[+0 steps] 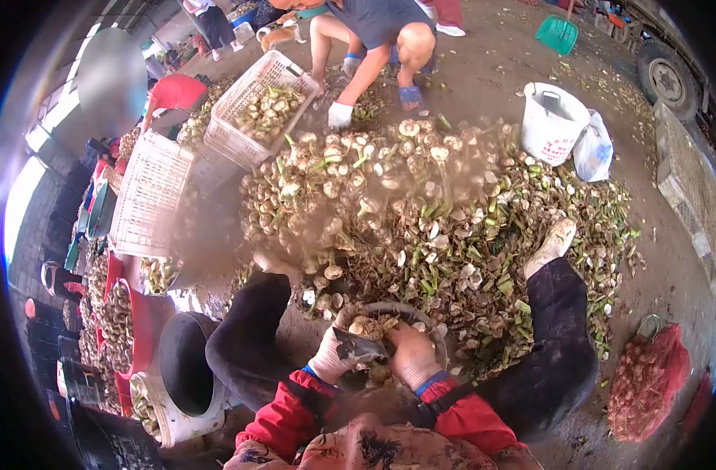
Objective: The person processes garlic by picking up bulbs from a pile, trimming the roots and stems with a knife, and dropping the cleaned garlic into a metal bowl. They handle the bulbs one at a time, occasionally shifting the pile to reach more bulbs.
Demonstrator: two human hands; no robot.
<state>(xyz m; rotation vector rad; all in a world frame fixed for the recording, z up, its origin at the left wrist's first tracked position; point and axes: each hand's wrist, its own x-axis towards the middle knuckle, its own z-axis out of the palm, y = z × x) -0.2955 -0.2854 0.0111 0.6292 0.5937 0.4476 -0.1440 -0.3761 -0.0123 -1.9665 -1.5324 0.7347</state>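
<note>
Both of my hands are together over a round tub between my legs. My left hand, in a pale glove with a red sleeve behind it, is closed around a garlic bulb with stringy roots. A dark, flat knife blade lies across the gap between the hands, just below the bulb. My right hand is closed at the blade's right end; its grip on the handle is mostly hidden by the fingers. Beyond the tub spreads a large heap of garlic bulbs, with cut stems and peelings nearer me.
A crouching person's gloved hand reaches into the heap's far edge. White crates stand left, near a black bucket. A white bucket and plastic bag are far right; a red mesh sack lies at right.
</note>
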